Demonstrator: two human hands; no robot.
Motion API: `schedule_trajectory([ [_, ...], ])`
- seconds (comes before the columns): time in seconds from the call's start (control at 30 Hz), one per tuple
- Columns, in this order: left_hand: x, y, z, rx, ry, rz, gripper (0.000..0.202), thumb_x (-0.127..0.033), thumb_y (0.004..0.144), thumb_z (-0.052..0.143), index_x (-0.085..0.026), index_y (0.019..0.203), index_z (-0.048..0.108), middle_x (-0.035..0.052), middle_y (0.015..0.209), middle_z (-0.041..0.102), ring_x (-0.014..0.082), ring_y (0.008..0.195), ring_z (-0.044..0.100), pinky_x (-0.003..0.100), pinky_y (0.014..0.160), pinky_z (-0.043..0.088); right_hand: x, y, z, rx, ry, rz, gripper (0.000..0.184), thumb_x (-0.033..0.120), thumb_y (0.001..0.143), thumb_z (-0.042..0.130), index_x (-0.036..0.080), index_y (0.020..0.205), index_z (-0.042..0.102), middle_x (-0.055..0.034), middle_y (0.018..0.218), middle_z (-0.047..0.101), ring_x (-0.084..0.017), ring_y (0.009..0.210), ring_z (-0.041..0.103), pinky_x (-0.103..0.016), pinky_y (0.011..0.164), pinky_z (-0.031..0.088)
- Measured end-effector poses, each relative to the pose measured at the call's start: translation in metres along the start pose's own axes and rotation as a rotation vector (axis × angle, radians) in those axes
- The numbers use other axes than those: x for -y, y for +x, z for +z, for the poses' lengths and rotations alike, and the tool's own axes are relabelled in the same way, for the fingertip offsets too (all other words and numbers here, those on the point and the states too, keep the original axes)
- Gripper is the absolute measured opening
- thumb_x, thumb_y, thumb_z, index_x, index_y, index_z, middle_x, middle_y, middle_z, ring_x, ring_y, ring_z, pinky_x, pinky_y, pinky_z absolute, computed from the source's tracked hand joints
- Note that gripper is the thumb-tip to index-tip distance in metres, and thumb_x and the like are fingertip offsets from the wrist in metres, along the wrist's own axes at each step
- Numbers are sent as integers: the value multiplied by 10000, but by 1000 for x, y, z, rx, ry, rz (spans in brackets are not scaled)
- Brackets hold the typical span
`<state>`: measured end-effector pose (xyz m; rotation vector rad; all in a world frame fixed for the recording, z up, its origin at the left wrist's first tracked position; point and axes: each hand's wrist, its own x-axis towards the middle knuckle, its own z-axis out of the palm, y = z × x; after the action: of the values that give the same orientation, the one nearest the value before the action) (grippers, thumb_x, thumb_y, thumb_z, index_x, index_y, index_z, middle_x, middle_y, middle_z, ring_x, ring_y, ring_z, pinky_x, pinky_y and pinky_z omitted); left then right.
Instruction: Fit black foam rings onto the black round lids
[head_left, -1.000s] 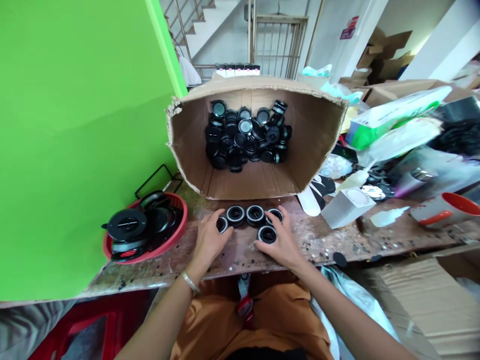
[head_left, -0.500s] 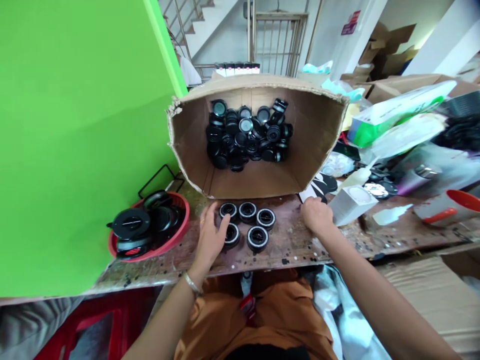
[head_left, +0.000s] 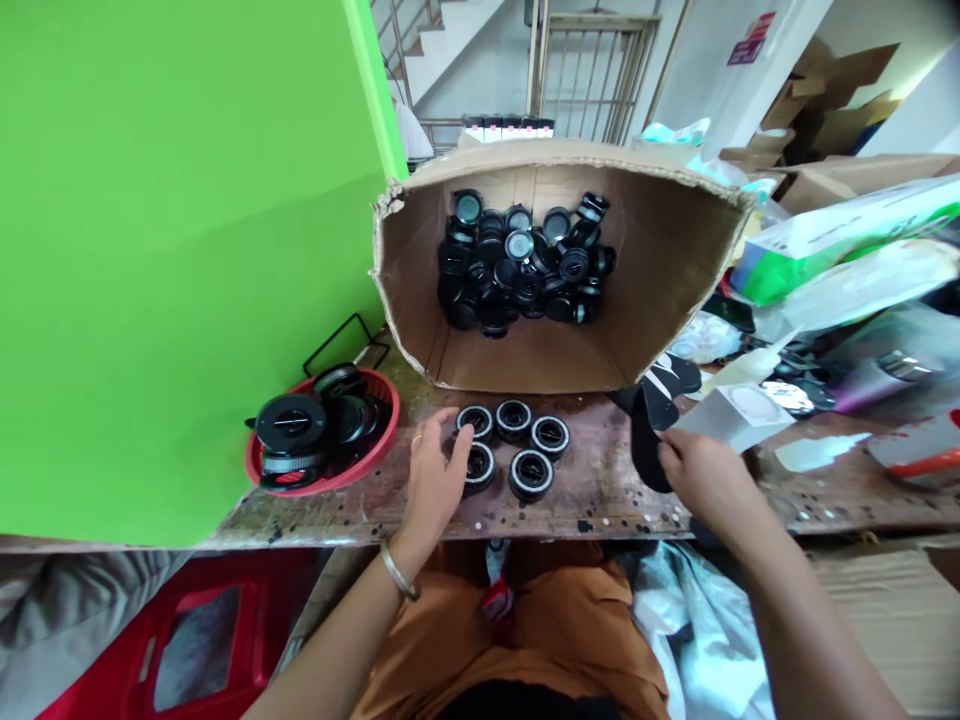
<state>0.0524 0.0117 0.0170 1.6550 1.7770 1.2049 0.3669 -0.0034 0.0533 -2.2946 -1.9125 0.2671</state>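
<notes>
Workbench (head_left: 600, 495), stained, bears five rings (head_left: 514, 420); left hand (head_left: 435, 480) spread, right hand (head_left: 701, 475) gripping black piece (head_left: 643, 450).

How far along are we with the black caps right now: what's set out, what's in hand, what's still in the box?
Set out: five black caps stand grouped on the workbench before the cardboard box. In hand: the left hand rests on the group's left side; the right hand holds a flat black piece, its kind unclear. Left: a heap of caps still lies in the box.

Small packing workshop: stained workbench (head_left: 600, 490), carton of caps (head_left: 525, 265), boxes.
</notes>
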Motion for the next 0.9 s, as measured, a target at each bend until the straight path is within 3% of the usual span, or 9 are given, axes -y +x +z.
schedule_trajectory([
  [0.07,-15,-12,-6,57,-127,-19,240,-394,894,547,-194,969,657,67,1001,677,222,1007,611,364,957,442,-2,-18,-7,41,372,-63,270,329,903,452,184,956,674,-40,538,612,-211,506,603,-299,505,439],
  [0.13,-32,-25,-6,257,-318,-124,243,-403,870,583,-187,812,677,42,836,689,195,851,635,321,841,479,7,-33,-9,129,761,-74,345,442,880,518,196,1103,610,18,490,565,-167,413,519,-265,422,383],
  [0.23,-54,-41,2,588,-664,-313,268,-350,740,743,-175,941,715,63,922,724,202,883,655,315,830,492,41,-51,0,248,1145,-47,460,502,832,603,195,1165,521,38,539,578,-116,375,455,-221,373,319],
  [0.3,-63,-47,7,672,-868,-360,428,-292,679,804,-175,1076,698,80,1042,719,219,982,651,336,899,482,65,-60,12,298,1229,-46,430,493,846,594,209,1150,486,52,564,571,-92,352,420,-207,359,287],
  [0.37,-66,-48,10,619,-976,-365,420,-277,689,801,-163,1082,704,83,1059,717,225,1019,643,350,942,463,83,-65,23,209,1165,-95,406,456,868,580,223,1177,458,41,648,596,-86,367,425,-219,380,330],
  [0.53,-60,-46,3,488,-976,-395,307,-258,724,767,-161,1014,730,51,978,730,201,938,647,348,921,464,97,-62,30,-375,683,-478,375,293,877,603,242,1246,566,-116,1126,583,-204,833,602,-383,762,524],
  [0.67,-55,-44,-5,519,-907,-364,254,-274,715,767,-157,940,743,29,882,726,180,854,641,310,867,470,99,-50,24,-355,556,-709,213,206,899,576,224,1085,679,-101,1041,607,-236,959,562,-415,833,507],
  [0.77,-53,-43,-9,507,-804,-357,225,-360,742,743,-146,813,732,13,766,689,158,764,611,275,777,470,104,-44,22,-282,550,-761,134,192,889,601,195,987,693,-80,925,627,-228,922,555,-384,786,509],
  [0.9,-49,-42,-11,476,-833,-489,389,-529,785,665,-147,709,680,0,655,616,129,633,552,251,643,456,109,-46,26,-337,493,-825,185,146,910,561,194,1032,692,-79,924,628,-211,894,538,-371,776,496],
])
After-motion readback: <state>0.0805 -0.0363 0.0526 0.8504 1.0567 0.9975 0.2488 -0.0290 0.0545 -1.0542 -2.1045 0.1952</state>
